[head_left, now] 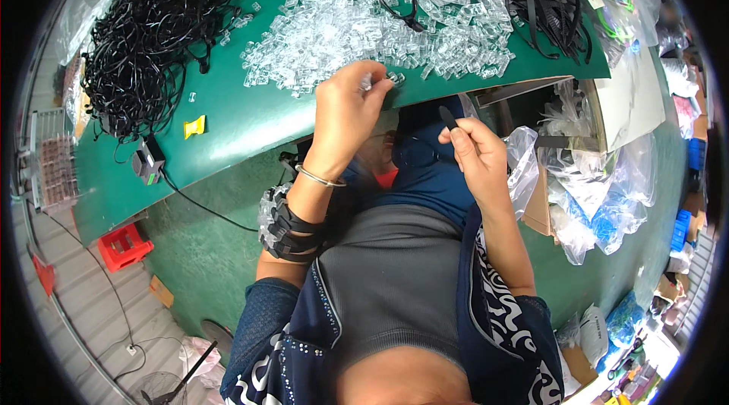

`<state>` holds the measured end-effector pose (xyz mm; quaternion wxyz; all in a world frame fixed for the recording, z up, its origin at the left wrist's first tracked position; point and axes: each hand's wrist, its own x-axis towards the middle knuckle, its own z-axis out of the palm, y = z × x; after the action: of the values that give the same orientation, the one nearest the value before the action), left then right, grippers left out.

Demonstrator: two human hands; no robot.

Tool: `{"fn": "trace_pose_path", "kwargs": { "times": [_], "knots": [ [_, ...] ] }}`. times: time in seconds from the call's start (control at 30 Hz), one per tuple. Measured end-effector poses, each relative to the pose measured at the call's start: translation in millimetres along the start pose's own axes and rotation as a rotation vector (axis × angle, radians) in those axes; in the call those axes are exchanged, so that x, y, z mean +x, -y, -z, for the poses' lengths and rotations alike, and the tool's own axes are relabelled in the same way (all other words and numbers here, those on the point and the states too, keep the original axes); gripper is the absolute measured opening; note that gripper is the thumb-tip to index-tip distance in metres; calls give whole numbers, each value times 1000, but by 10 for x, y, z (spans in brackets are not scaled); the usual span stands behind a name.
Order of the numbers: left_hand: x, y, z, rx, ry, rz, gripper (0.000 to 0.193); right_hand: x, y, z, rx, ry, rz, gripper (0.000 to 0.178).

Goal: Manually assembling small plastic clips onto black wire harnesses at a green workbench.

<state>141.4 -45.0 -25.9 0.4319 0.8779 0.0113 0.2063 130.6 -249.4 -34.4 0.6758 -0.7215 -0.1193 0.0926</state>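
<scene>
My left hand [343, 101] is raised at the front edge of the green table, its fingers closed on a small clear plastic piece [367, 82]. Just beyond it spreads a big heap of clear plastic pieces [334, 40]. Further right, my right hand [480, 153] pinches a flat black strap [448, 116] over my lap, with the strap's end sticking up. Several black straps with clear pieces [292, 229] are looped around my left forearm, below a bracelet [319, 177].
A tangle of black cords [152, 40] covers the table's left, near a yellow wrapper [194, 127] and a small black box [148, 160] with a cable. More black straps [543, 3] lie at the right. A red stool [124, 247] and clear plastic bags [600, 200] stand below.
</scene>
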Motion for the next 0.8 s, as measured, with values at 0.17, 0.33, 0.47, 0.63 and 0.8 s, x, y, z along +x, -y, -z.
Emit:
{"fn": "trace_pose_path", "kwargs": {
  "times": [0.17, 0.33, 0.47, 0.63, 0.8],
  "knots": [
    [-88, -214, 165, -749, 174, 494, 17, 22, 210, -102, -81, 16, 19, 11],
    [-238, -257, 217, -1095, 261, 618, 17, 54, 345, -203, -224, 28, 224, 8],
    [-274, -303, 239, -1139, 294, 642, 18, 47, 385, -219, -250, 51, 192, 5],
    [-354, -323, 222, -1048, 304, 617, 16, 2, 458, -278, -277, 35, 131, 4],
    [-422, -300, 229, -1126, 335, 656, 10, -11, 467, -290, -308, 51, 174, 6]
  ]
}}
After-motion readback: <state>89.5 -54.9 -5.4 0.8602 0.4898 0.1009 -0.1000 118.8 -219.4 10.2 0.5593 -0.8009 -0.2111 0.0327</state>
